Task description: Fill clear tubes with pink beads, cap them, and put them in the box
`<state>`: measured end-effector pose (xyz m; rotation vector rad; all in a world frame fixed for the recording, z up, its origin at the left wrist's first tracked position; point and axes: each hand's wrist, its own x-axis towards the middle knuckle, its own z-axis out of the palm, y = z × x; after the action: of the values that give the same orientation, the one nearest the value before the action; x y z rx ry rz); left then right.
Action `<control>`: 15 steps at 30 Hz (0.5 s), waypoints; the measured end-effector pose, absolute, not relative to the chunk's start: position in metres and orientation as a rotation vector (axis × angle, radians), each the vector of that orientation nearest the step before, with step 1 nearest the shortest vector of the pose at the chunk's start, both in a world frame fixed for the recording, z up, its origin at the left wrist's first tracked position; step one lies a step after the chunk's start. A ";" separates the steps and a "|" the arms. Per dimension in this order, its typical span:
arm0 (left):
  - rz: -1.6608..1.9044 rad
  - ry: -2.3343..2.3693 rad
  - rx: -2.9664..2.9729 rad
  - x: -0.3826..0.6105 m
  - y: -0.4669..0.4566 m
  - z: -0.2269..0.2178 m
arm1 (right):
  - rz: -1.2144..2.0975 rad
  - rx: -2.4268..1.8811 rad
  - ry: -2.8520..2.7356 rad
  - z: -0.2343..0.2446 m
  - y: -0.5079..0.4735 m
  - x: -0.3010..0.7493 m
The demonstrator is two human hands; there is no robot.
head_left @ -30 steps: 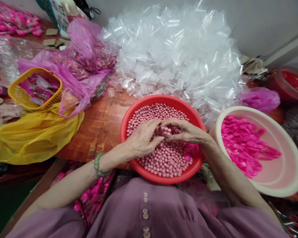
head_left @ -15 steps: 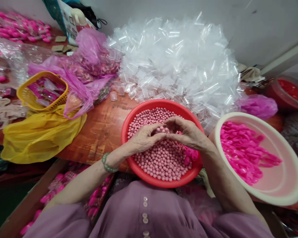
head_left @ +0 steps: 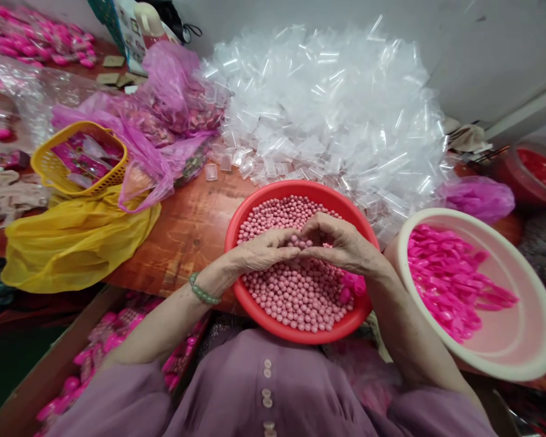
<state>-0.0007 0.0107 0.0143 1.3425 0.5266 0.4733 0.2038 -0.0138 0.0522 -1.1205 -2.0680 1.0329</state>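
**Both hands meeting over the bead basin**

My left hand (head_left: 266, 252) and right hand (head_left: 346, 246) are curled closed, fingertips pressed together. Whether anything is pinched between them is hidden. They rest on the pink beads (head_left: 295, 297) filling the red basin (head_left: 255, 209) at the front edge of the tabletop (head_left: 186, 230). Just behind the basin rises a heap of clear plastic pieces (head_left: 327, 103). Close to its right stands a cream basin (head_left: 505, 367) of magenta parts (head_left: 450, 279). Toward the left edge lie a yellow bag (head_left: 77, 243), a yellow basket (head_left: 43, 170) and a pink bag (head_left: 173, 109).
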 end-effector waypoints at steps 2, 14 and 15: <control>0.432 0.485 1.266 -0.002 0.011 0.014 | 1.128 -1.148 -1.982 0.050 -0.014 0.203; 0.573 0.509 1.273 -0.009 0.011 0.024 | 1.030 -1.190 -1.898 0.052 -0.028 0.207; 0.546 0.521 1.314 -0.009 0.011 0.024 | 1.028 -1.189 -1.906 0.052 -0.030 0.206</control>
<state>-0.0087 0.0113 0.0243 1.3139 0.5208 0.5458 0.2061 -0.0303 0.0517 -1.1889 -1.9057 1.0281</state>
